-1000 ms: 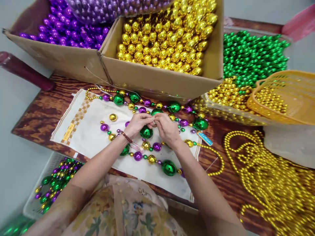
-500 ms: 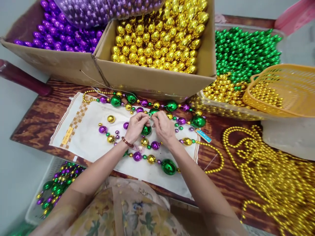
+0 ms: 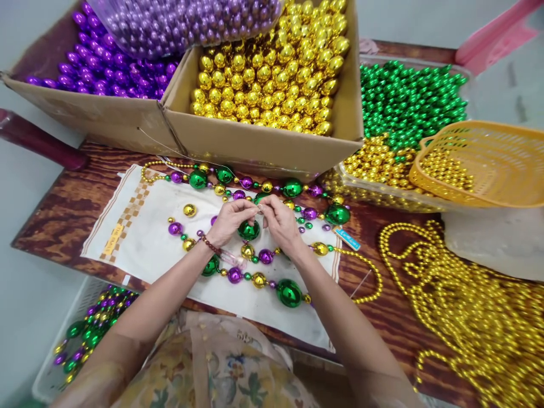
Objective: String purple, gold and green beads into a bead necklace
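Observation:
My left hand [image 3: 233, 220] and my right hand [image 3: 278, 222] meet above a white towel [image 3: 140, 238], fingertips pinched together. Between them is a bit of thin, pale thread [image 3: 260, 208], mostly covered by the fingers. Just below hangs or lies a large green bead [image 3: 249, 230]; which of the two is unclear. Strung purple, gold and green beads, such as a purple bead [image 3: 266, 256], cross the towel under and around my wrists. Another bead strand [image 3: 292, 188] lies along the towel's far side. A clear pinkish object [image 3: 232, 259] sits beside my left wrist, partly hidden.
A divided cardboard box [image 3: 255, 136] of purple and gold beads stands behind the towel. To the right are a tub of green beads [image 3: 412, 102], a yellow basket [image 3: 480, 187] and piled gold bead chains [image 3: 476, 317]. A white crate [image 3: 55, 345] is at lower left.
The pale loop seen between my fingertips is now smaller and more covered, with the fingers closer together. The whole view has shifted slightly; the beads on the towel keep their places.

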Demonstrator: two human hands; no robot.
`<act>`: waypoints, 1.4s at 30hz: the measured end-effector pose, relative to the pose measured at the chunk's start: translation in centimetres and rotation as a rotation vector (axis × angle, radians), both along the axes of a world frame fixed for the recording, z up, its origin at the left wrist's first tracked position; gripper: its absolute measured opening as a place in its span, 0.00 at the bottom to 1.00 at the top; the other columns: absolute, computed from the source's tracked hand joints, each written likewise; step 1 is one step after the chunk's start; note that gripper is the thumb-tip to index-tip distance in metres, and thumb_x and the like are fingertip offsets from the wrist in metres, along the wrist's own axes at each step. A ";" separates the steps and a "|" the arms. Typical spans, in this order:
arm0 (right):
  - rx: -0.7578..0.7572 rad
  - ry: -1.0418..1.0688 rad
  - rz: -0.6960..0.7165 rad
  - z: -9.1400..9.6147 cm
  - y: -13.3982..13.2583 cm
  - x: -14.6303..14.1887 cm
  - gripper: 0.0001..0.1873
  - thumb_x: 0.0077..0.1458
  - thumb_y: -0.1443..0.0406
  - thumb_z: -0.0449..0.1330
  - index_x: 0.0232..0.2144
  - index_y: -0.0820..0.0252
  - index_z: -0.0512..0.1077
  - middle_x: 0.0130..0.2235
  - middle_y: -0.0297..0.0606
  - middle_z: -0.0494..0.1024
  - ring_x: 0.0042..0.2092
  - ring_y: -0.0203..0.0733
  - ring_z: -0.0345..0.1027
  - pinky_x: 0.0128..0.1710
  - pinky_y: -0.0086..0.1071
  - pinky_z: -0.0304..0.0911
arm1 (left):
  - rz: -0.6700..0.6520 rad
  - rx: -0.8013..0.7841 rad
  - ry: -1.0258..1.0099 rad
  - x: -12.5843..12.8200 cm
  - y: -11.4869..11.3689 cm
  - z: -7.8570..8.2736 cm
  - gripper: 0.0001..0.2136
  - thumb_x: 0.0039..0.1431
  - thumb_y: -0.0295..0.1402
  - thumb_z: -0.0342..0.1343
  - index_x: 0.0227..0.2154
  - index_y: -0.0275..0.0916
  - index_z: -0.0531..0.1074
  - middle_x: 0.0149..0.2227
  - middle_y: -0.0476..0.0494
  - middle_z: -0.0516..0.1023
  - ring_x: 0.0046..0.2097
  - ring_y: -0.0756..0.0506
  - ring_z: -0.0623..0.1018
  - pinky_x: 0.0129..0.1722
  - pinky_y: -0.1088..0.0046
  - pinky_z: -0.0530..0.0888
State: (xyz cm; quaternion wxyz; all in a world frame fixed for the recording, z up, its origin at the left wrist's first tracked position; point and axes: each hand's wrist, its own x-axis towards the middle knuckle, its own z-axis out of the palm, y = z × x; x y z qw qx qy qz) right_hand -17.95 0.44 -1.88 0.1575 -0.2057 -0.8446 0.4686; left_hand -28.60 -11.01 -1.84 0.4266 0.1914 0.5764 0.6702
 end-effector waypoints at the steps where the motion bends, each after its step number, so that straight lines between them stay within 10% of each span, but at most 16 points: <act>1: -0.012 0.017 -0.007 -0.2 -0.1 0.0 0.09 0.64 0.60 0.49 0.35 0.55 0.67 0.27 0.34 0.73 0.31 0.40 0.68 0.31 0.31 0.60 | -0.004 -0.006 -0.013 -0.1 0.0 0.1 0.15 0.45 0.42 0.68 0.26 0.34 0.75 0.21 0.51 0.72 0.24 0.54 0.70 0.27 0.77 0.67; 9: -0.251 0.135 -0.100 -0.1 0.1 0.1 0.11 0.61 0.57 0.55 0.41 0.57 0.70 0.33 0.33 0.76 0.24 0.35 0.66 0.26 0.30 0.63 | 0.079 -0.004 -0.045 0.1 -0.1 -0.2 0.11 0.44 0.37 0.67 0.25 0.34 0.75 0.19 0.52 0.71 0.22 0.55 0.68 0.25 0.78 0.64; 16: 0.305 0.090 -0.011 2.3 -0.5 1.4 0.12 0.66 0.62 0.53 0.38 0.56 0.76 0.38 0.39 0.80 0.38 0.42 0.73 0.37 0.33 0.65 | 0.115 0.006 0.027 0.6 -0.1 -0.1 0.10 0.46 0.38 0.65 0.25 0.36 0.76 0.19 0.52 0.72 0.23 0.53 0.69 0.26 0.76 0.66; 31: 0.526 -0.358 0.081 3.8 -0.4 0.3 0.11 0.63 0.66 0.53 0.35 0.58 0.76 0.39 0.43 0.81 0.35 0.45 0.74 0.29 0.33 0.56 | 0.010 -0.095 0.470 1.1 -0.9 0.4 0.08 0.56 0.32 0.56 0.24 0.37 0.74 0.23 0.51 0.72 0.27 0.52 0.69 0.30 0.75 0.65; 34: 0.360 -0.204 -0.004 2.5 -0.7 0.2 0.08 0.58 0.67 0.55 0.31 0.59 0.74 0.35 0.42 0.79 0.33 0.42 0.72 0.29 0.31 0.58 | 0.054 -0.122 0.413 1.1 -0.7 0.4 0.08 0.55 0.33 0.57 0.24 0.36 0.72 0.21 0.52 0.70 0.25 0.52 0.67 0.27 0.76 0.63; 39: -0.575 0.193 -0.193 -0.7 -1.3 -0.2 0.09 0.52 0.58 0.59 0.30 0.59 0.70 0.24 0.30 0.71 0.23 0.33 0.66 0.22 0.26 0.61 | 0.090 -0.043 0.105 1.0 -0.1 0.7 0.10 0.49 0.38 0.61 0.24 0.36 0.72 0.20 0.52 0.69 0.23 0.53 0.67 0.25 0.77 0.64; 42: -0.834 0.254 -0.210 -1.1 -1.6 -0.3 0.13 0.48 0.56 0.63 0.31 0.59 0.70 0.24 0.29 0.71 0.23 0.32 0.66 0.20 0.25 0.61 | 0.112 -0.038 0.081 1.0 0.0 0.8 0.10 0.48 0.38 0.62 0.24 0.35 0.72 0.21 0.52 0.70 0.23 0.53 0.67 0.24 0.77 0.64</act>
